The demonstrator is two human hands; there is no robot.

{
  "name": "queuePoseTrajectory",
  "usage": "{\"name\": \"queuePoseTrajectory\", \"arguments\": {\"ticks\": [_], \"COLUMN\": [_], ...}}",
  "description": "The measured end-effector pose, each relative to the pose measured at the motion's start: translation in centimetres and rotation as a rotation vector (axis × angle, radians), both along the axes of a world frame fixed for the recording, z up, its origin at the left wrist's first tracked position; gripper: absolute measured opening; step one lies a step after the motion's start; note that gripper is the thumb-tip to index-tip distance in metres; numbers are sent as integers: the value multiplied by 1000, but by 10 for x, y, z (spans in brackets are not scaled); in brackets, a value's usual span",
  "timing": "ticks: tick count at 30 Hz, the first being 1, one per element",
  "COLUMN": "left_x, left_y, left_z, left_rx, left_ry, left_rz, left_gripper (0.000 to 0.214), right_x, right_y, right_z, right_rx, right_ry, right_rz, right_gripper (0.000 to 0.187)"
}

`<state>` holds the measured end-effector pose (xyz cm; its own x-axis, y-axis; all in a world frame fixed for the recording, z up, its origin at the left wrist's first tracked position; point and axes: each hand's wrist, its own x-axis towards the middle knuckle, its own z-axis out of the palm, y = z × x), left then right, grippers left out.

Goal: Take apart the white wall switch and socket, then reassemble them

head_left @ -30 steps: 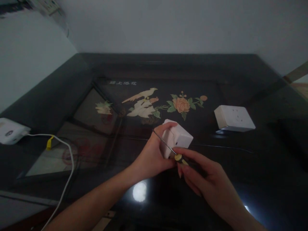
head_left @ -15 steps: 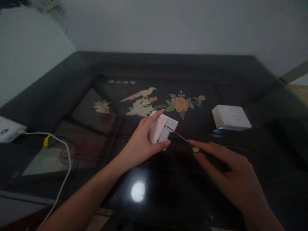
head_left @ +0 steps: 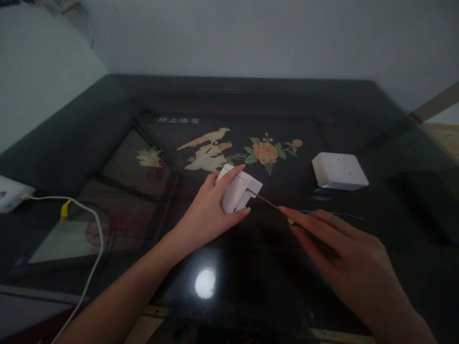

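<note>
My left hand (head_left: 208, 208) grips a small white plastic box (head_left: 234, 192), thumb on the near side and fingers over the far side. Its right side, with a small slot, is turned toward my right hand. A thin screwdriver (head_left: 267, 200) is pinched in my right hand (head_left: 344, 253), between thumb and forefinger. Its slim metal shaft runs up and left, and the tip is at the slot in the white box; how deep it sits I cannot tell. A yellow part of the handle shows by the fingertips, while the rest is mostly covered by the hand.
A white socket box (head_left: 339, 170) with several pin holes lies to the right. At the far left a white device (head_left: 13, 195) has a white cable (head_left: 96, 253) with a yellow tag (head_left: 65, 210). The glossy dark tabletop (head_left: 251, 98), with bird-and-flower decoration, meets a pale wall.
The view has shifted slightly. My right hand has turned a little around the screwdriver, whose tip remains at the slot. My left hand keeps its hold on the white box.
</note>
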<state>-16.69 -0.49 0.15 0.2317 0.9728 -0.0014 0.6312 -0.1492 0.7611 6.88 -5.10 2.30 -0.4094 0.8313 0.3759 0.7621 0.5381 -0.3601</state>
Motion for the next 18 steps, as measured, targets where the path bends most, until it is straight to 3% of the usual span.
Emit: {"name": "queuePoseTrajectory", "arguments": {"ticks": [7,14,18], "left_x": [3,10,13], "left_y": [-4,-10,-12], "left_z": [-1,-7,-8], "left_rx": [19,109,116], "left_ry": [247,409,454], "left_rz": [-17,-83,-100], "left_gripper": [78,74,72], "right_x": [5,16,19], "right_y": [-10,-18,-24], "right_z": [4,-13,-30], "right_rx": [317,379,324], "right_ry": [-395,-439,-341], "right_rz": [62,85,52], "right_gripper": [36,35,33]}}
